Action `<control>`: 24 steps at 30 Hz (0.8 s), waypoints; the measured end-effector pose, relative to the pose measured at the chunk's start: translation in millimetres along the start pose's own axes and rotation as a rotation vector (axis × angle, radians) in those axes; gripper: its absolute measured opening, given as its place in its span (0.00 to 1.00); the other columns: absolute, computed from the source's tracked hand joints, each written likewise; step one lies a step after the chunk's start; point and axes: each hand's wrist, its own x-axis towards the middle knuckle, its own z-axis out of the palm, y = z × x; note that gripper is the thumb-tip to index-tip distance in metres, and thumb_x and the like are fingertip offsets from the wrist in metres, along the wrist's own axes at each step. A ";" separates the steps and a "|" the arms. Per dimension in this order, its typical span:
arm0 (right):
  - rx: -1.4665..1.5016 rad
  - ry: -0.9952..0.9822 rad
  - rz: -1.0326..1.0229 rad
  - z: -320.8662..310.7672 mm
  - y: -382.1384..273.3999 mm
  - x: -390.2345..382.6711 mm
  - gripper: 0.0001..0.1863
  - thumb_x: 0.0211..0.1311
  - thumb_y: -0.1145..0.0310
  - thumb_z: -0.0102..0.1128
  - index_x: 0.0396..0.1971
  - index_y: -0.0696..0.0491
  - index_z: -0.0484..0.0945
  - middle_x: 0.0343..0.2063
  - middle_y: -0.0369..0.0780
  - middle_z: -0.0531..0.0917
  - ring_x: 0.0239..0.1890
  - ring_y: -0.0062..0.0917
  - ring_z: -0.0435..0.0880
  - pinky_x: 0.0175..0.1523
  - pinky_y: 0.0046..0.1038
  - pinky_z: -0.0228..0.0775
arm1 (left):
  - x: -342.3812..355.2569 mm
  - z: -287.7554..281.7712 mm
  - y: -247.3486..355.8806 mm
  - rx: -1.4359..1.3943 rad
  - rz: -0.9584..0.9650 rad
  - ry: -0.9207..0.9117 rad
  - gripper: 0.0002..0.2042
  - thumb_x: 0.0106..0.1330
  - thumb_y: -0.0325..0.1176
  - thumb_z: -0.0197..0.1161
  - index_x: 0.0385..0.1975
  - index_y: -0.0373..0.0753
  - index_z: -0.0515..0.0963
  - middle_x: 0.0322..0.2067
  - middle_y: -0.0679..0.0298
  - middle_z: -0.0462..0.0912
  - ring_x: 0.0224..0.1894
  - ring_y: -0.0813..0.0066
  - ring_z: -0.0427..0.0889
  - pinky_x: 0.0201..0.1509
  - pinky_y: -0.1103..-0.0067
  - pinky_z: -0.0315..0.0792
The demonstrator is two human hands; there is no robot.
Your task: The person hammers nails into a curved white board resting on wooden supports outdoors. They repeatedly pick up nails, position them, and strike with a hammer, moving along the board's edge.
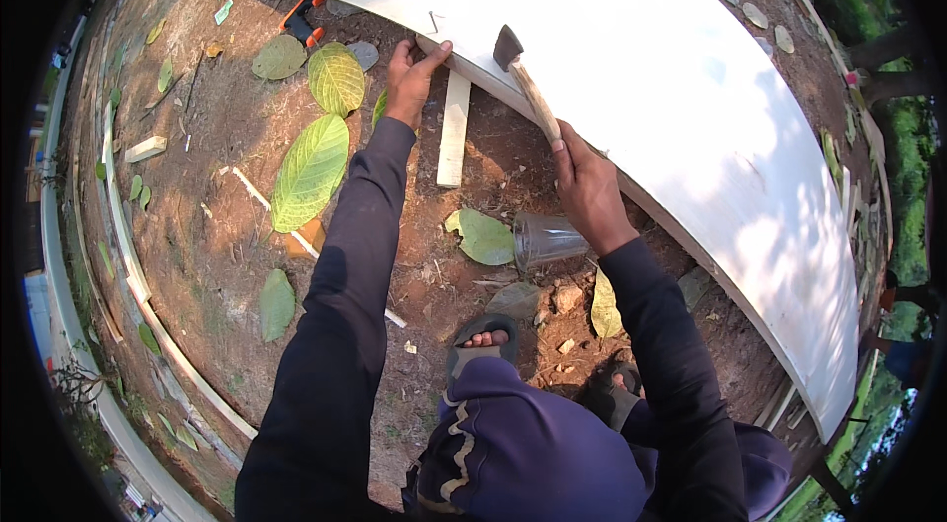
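Observation:
A large white board [631, 58] stretches across the upper middle and right, with a wooden strip along its near edge. My left hand [412, 80] grips that edge, its thumb on the upper side and some fingers partly hidden. Just beyond the thumb, a thin nail [432, 22] sticks up from the board. In my right hand [592, 185] is a hammer [536, 100], held by its pale wooden handle. Its dark head is over the board, to the right of the nail; I cannot tell whether it touches the surface.
A short wooden slat [454, 132] sticks out from under the board. Nearby lie a clear plastic cup [548, 239], large leaves [311, 172] and an orange-and-black tool [301, 21]. A wood offcut [146, 149] rests on the dirt at left. My sandaled feet are below.

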 end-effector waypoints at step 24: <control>0.045 0.130 0.090 23.3 6.4 -32.4 0.22 0.79 0.60 0.47 0.64 0.55 0.68 0.25 0.53 0.82 0.28 0.53 0.83 0.36 0.51 0.74 | 13.8 42.0 -8.3 0.076 -0.197 0.094 0.36 0.60 0.51 0.77 0.56 0.24 0.78 0.55 0.55 0.81 0.52 0.70 0.80 0.60 0.73 0.72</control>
